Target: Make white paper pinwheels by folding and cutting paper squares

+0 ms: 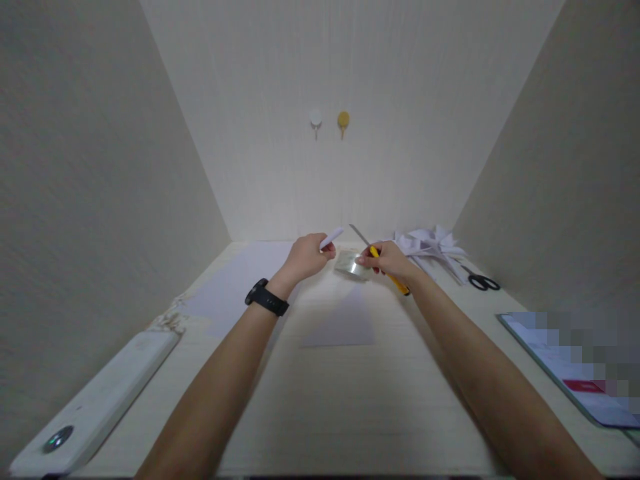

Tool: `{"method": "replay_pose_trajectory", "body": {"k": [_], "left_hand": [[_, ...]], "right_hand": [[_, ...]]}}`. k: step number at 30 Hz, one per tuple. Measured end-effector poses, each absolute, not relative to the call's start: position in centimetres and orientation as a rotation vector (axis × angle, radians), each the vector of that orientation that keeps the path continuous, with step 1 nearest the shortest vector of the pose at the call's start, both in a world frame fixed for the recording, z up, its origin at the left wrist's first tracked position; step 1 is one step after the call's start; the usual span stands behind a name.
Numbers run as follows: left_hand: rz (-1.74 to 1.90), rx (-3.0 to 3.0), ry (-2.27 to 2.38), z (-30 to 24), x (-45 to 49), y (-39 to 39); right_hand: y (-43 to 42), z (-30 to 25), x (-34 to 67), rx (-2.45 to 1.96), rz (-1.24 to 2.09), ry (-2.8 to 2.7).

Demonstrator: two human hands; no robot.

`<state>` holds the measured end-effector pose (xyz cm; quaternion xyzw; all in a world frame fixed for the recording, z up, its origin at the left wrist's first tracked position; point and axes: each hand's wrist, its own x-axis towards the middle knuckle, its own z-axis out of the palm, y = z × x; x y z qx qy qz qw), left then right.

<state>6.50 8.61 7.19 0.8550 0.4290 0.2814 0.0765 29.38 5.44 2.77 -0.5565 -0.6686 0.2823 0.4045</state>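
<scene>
My left hand (307, 257), with a black watch (267, 297) on its wrist, is closed on a small white paper roll (332, 238) that points up to the right. Held in my right hand (393, 260) is a yellow utility knife (399, 285), its long blade out and angled up to the left. A roll of clear tape (350, 263) sits between the hands, against my right fingertips; I cannot tell whether they grip it. Below it lies a small white paper sheet (340, 325), and a larger white sheet (237, 273) spreads out left of my left hand.
Folded white paper pieces (433, 243) lie at the back right, near black-handled scissors (484, 283). A tablet-like panel (545, 353) is at the right edge. On the left are a long white device (110, 393) and a bunched cord (173, 320). Walls enclose three sides.
</scene>
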Motion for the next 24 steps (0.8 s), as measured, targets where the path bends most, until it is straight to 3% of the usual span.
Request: {"method": "replay_pose_trajectory", "body": {"k": [15, 24], "left_hand": [[0.629, 2.979, 1.319, 9.5, 7.6, 3.8], [0.781, 2.857, 1.434, 9.4, 6.7, 5.6]], "right_hand": [[6.0, 3.6, 28.4, -1.871, -0.02, -1.723], [6.4, 2.3, 28.4, -1.927, -0.027, -1.665]]}}
